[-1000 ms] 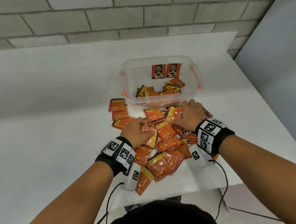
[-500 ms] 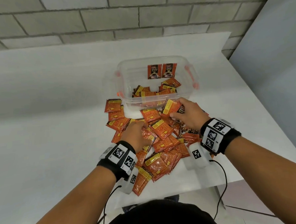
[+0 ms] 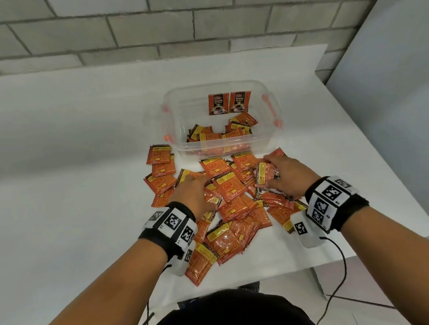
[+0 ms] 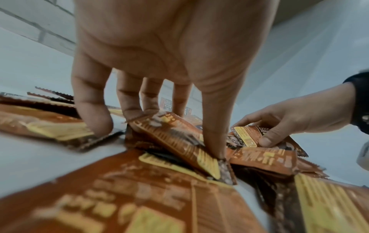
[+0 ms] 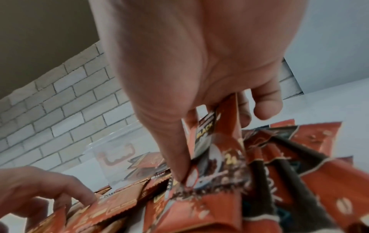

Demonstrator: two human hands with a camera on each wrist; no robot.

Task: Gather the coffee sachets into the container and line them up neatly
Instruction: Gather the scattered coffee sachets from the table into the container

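On the far left we see a wide bare stretch of the white surface (image 3: 58, 145), open room running back to the brick wall (image 3: 127, 30). Next comes the left fringe of the loose coffee sachets (image 3: 232, 206): three lie flat, overlapping in a short column, clear of the main heap. Our left hand (image 3: 193, 190) sits on the heap's left side, its grip clamped on one sachet (image 4: 175, 138), thumb pressing the near end and fingers behind the far end (the left wrist view shows it tipped up off the pile). The little finger rests apart on another packet.

In the middle, the heap spreads from the near edge of the surface, where one packet lies just at the edge, up to the near wall of the clear container (image 3: 222, 147). Inside the container, two upright sachets (image 3: 229, 103) lean side by side against the far wall, and a jumble lies along the near wall; the floor between them is open.

Right of centre, our right hand (image 3: 287, 174) grips a small bunch of sachets (image 3: 265, 174) between thumb and fingers, lifted slightly on edge. Beyond it the surface ends close by at its right edge, with grey floor (image 3: 389, 290) below.
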